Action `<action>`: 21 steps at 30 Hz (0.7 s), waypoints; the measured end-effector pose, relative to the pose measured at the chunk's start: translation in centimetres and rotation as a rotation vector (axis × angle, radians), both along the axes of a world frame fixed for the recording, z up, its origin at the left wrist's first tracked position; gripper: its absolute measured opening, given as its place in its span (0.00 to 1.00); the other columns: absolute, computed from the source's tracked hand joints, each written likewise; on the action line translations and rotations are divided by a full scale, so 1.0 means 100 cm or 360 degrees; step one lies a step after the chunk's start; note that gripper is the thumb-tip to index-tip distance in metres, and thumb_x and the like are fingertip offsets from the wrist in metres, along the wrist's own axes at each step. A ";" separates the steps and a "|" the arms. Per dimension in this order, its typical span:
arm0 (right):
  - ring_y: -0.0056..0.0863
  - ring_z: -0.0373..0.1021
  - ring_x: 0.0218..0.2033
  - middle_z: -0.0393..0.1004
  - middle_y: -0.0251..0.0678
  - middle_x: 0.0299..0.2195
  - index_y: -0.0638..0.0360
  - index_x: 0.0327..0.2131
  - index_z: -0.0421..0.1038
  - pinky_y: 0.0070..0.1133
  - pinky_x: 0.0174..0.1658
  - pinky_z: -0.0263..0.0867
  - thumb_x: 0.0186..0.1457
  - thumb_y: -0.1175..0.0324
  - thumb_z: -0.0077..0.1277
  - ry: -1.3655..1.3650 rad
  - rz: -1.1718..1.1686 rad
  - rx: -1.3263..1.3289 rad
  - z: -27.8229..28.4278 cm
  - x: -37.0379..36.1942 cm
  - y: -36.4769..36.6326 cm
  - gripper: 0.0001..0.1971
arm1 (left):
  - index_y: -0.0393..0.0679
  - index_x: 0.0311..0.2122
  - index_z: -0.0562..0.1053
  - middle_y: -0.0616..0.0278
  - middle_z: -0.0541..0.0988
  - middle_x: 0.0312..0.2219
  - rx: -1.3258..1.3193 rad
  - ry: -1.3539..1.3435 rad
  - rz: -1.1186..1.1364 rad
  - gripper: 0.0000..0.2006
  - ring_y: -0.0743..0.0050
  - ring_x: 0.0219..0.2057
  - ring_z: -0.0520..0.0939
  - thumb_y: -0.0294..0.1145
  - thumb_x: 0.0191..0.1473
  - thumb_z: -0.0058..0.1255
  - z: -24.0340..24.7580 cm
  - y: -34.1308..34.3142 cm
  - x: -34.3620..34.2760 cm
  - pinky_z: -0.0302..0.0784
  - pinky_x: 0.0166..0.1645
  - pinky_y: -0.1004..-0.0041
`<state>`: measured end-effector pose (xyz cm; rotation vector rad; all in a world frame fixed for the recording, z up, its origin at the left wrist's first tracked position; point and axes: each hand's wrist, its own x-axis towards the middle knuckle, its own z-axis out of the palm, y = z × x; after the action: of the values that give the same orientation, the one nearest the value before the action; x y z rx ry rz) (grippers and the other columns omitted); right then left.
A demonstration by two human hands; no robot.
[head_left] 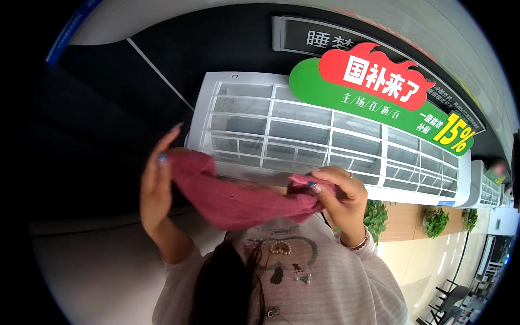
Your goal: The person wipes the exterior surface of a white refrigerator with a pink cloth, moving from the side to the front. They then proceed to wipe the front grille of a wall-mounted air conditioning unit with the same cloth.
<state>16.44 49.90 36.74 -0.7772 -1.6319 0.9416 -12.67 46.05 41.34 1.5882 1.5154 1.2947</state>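
A dark pink cloth [233,200] stretches between my two hands, sagging in the middle in front of my chest. My left hand [155,189] has the cloth's left end at its thumb, with its fingers pointing up and slightly blurred. On the other side my right hand [346,200] pinches a bunched part of the cloth between thumb and fingers. Just beyond the cloth is a white wall air conditioner [197,127], its grille [268,135] and the fins behind it exposed. The cloth overlaps the unit's lower left edge in view; whether they touch, I cannot tell.
A green and red sign [309,81] covers part of the unit's upper side. Dark wall panels [119,108] lie to the left. Potted plants [435,222], another white unit [487,187] and dark chairs [452,298] are farther off to the right.
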 end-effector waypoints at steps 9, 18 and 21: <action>0.17 0.66 0.33 0.63 0.30 0.33 0.67 0.46 0.60 0.10 0.36 0.60 0.37 0.86 0.53 0.0510 0.0241 -0.0701 0.004 0.051 -0.006 0.27 | 0.33 0.46 0.64 0.53 0.69 0.43 0.0169 -0.0214 0.0024 0.16 0.71 0.45 0.69 0.30 0.56 0.33 -0.029 -0.015 0.008 0.60 0.50 0.75; 0.23 0.66 0.39 0.68 0.34 0.34 0.69 0.42 0.64 0.15 0.43 0.62 0.40 0.88 0.49 -0.0192 0.0113 -0.1172 0.005 0.060 -0.025 0.21 | 0.31 0.49 0.59 0.45 0.59 0.52 0.0698 -0.0340 0.0061 0.22 0.69 0.42 0.71 0.39 0.57 0.32 -0.035 -0.006 0.011 0.67 0.46 0.72; 0.24 0.67 0.38 0.69 0.39 0.37 0.71 0.40 0.65 0.17 0.42 0.64 0.42 0.90 0.44 -0.0218 0.0167 -0.0941 0.001 0.062 -0.027 0.17 | 0.31 0.50 0.59 0.45 0.58 0.52 0.0721 -0.0338 0.0137 0.21 0.69 0.42 0.71 0.38 0.57 0.31 -0.030 -0.003 0.016 0.67 0.46 0.71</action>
<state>22.69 47.24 36.84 -1.1810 -1.5298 1.5068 -11.06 45.72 38.35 1.5953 1.2270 1.8922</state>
